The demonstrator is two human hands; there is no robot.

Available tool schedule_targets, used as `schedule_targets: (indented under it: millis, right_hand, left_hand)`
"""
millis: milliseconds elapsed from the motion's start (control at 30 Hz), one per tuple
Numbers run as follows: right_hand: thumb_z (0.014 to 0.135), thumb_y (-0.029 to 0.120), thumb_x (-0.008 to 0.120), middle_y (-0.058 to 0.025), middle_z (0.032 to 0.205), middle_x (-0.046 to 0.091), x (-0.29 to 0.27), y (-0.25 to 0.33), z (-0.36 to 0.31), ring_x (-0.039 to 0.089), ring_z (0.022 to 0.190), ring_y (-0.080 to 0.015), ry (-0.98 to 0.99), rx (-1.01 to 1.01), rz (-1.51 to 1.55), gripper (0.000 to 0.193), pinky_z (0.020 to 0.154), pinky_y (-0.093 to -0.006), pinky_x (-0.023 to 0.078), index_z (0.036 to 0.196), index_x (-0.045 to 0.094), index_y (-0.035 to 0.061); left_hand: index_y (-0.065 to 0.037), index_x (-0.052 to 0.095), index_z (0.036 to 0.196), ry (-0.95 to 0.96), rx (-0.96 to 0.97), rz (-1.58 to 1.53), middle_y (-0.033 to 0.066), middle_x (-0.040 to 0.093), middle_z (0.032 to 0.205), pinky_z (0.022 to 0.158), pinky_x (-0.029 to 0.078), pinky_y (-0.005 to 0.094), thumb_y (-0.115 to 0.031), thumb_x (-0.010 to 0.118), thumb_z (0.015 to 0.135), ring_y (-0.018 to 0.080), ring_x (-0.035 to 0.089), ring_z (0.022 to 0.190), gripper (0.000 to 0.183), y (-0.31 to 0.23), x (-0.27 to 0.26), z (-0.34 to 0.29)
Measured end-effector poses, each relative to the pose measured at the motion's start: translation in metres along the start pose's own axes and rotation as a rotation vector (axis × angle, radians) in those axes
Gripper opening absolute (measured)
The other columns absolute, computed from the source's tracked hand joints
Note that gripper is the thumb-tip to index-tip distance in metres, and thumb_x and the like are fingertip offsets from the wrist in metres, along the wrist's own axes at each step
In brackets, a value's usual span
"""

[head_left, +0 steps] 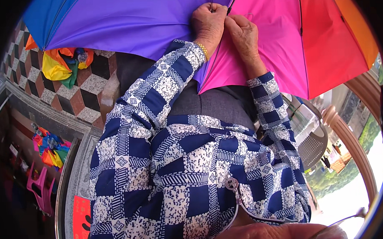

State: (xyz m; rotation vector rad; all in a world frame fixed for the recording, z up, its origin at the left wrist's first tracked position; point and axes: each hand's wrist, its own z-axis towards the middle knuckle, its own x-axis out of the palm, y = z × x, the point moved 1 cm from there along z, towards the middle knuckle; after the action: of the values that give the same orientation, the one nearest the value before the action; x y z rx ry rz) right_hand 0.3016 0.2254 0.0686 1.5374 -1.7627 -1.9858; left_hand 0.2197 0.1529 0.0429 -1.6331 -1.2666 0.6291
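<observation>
We see the left hand (pixel 209 20) closed in a pinch where a dark rib (pixel 234 0) meets the purple cloth; a thin dark tip (pixel 211 5) stands above its fingers, perhaps a needle or thread, too small for us to settle. The right hand (pixel 242 35) has thumb and forefinger drawn together just beside it, over the pink panel; we cannot tell what lies between them. The umbrella (pixel 277 45) spreads over the lap (pixel 191 103), its lowest corner hanging between the forearms. From that corner the rib's long axis runs away from the body, leaning rightward and passing between the hands; the left is the nearer to it.

We count two hands, one umbrella and five panel colours: blue, purple, pink, red and orange. On the left wrist is one gold band (pixel 204 51). Farther out lie two heaps: one of coloured cloth (pixel 57 67) on the tiled floor (pixel 66 102), near the umbrella's left edge, and one multicoloured pile (pixel 51 145) above one pink stool (pixel 42 190). To the right stands one perforated grey chair (pixel 314 147).
</observation>
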Motion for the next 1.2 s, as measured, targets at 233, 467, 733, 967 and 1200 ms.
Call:
schedule_targets:
  millis: [233, 467, 733, 967, 1200]
  right_hand:
    - [0.080, 0.021, 0.063, -0.0118, 0.077, 0.066, -0.018, 0.028, -0.003, 0.065, 0.071, -0.0286, 0.060, -0.299, -0.367, 0.016, 0.062, -0.0375, 0.051, 0.083, 0.069, 0.0062]
    - [0.080, 0.016, 0.060, -0.0116, 0.078, 0.064, -0.035, 0.033, 0.011, 0.063, 0.075, -0.0312, -0.023, -0.483, -0.636, 0.013, 0.064, -0.0418, 0.050, 0.086, 0.066, 0.0069]
    - [0.080, 0.017, 0.059, -0.0124, 0.082, 0.065, -0.034, 0.016, 0.016, 0.063, 0.079, -0.0306, 0.063, -0.333, -0.597, 0.015, 0.067, -0.0404, 0.051, 0.090, 0.067, 0.0082]
    - [0.078, 0.019, 0.057, -0.0145, 0.078, 0.064, -0.027, 0.017, 0.005, 0.062, 0.075, -0.0340, 0.112, -0.397, -0.551, 0.016, 0.066, -0.0458, 0.050, 0.080, 0.064, 0.0054]
    - [0.078, 0.017, 0.056, -0.0150, 0.074, 0.060, -0.035, 0.036, -0.019, 0.061, 0.072, -0.0353, 0.112, -0.399, -0.542, 0.017, 0.067, -0.0452, 0.050, 0.071, 0.062, 0.0031]
  left_hand:
    - [-0.002, 0.064, 0.067, 0.065, -0.078, 0.067, 0.0036, 0.061, 0.057, 0.052, 0.048, 0.0286, -0.015, 0.067, 0.076, 0.0132, 0.059, 0.052, 0.017, -0.001, -0.010, 0.010]
    - [-0.001, 0.063, 0.074, 0.153, -0.233, -0.108, 0.0036, 0.058, 0.057, 0.041, 0.044, 0.0246, -0.014, 0.068, 0.078, 0.0131, 0.056, 0.042, 0.014, -0.022, -0.009, -0.003]
    - [-0.002, 0.062, 0.076, 0.167, -0.238, -0.157, 0.0037, 0.057, 0.057, 0.038, 0.039, 0.0231, -0.013, 0.069, 0.078, 0.0128, 0.056, 0.042, 0.014, -0.023, -0.008, -0.007]
    - [-0.002, 0.062, 0.076, 0.180, -0.233, -0.212, 0.0038, 0.057, 0.058, 0.039, 0.039, 0.0228, -0.013, 0.069, 0.078, 0.0124, 0.054, 0.041, 0.013, -0.010, -0.004, 0.001]
    - [-0.002, 0.063, 0.075, 0.180, -0.209, -0.216, 0.0037, 0.058, 0.058, 0.041, 0.041, 0.0232, -0.014, 0.068, 0.078, 0.0126, 0.054, 0.042, 0.013, -0.011, -0.004, 0.000]
